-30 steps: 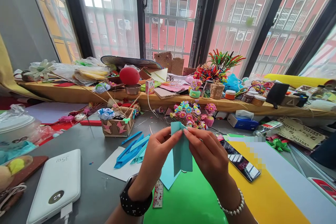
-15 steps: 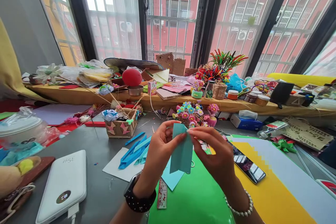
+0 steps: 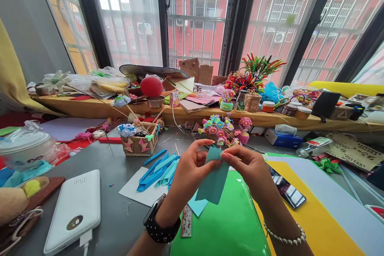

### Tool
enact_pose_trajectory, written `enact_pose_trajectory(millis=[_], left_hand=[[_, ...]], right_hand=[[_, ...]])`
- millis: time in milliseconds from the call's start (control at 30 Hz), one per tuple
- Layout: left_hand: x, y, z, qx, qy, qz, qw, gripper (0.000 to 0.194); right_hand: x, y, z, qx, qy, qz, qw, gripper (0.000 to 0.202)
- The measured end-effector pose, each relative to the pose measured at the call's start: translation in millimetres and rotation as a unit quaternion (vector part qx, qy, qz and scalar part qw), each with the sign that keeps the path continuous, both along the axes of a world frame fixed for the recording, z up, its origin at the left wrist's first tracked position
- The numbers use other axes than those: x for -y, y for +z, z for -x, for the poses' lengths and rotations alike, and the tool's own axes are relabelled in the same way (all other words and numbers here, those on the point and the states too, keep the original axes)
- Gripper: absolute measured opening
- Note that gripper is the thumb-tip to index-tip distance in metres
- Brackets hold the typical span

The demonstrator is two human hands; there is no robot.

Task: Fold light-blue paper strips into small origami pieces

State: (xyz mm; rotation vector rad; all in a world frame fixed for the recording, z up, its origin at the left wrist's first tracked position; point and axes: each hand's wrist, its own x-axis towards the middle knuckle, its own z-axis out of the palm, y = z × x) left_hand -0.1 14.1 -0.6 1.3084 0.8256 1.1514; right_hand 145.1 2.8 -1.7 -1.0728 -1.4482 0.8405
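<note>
A creased light-blue paper (image 3: 213, 180) hangs between my hands above a glossy green mat (image 3: 226, 224). My left hand (image 3: 192, 170) pinches its upper part between thumb and fingers. At the paper's top right corner, my right hand (image 3: 247, 166) grips the edge with thumb and fingertips. Beneath the hands lie another light-blue sheet (image 3: 198, 205) and a small patterned ruler (image 3: 186, 222). Folded blue paper strips (image 3: 157, 170) rest on a white sheet (image 3: 132, 187) to the left of my left hand.
A white power bank (image 3: 75, 208) with a cable lies at the left. Behind stand a cardboard box of sticks (image 3: 139, 144) and crocheted flowers (image 3: 219, 128). A phone (image 3: 288, 188) rests on yellow paper (image 3: 315, 224) at the right. A cluttered ledge (image 3: 204, 114) runs below the windows.
The paper has tilted, its lower end now pointing down-left, and shows a broader face. My right hand has turned and closed in on its top right corner.
</note>
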Motion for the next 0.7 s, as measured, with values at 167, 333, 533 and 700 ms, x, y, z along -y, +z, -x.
enact_pose_trajectory(millis=[167,333,533,700], left_hand=[[0.6,0.4,-0.2,-0.011,0.002,-0.01,1.0,0.042],[0.6,-2.4,-0.5,-0.025,0.012,-0.022,0.999,0.044],[1.9,-1.2,-0.3,-0.038,0.014,-0.028,0.999,0.042],[4.5,1.6,-2.5,-0.028,0.009,-0.034,0.999,0.041]], right_hand=[[-0.8,-0.4,2.4,-0.029,-0.007,0.025,0.999,0.019],[1.3,0.2,5.7,-0.037,-0.017,0.026,0.999,0.021],[0.8,-0.9,6.9,-0.004,-0.041,0.002,0.999,0.021],[0.6,-2.5,8.1,0.003,-0.052,-0.006,0.999,0.022]])
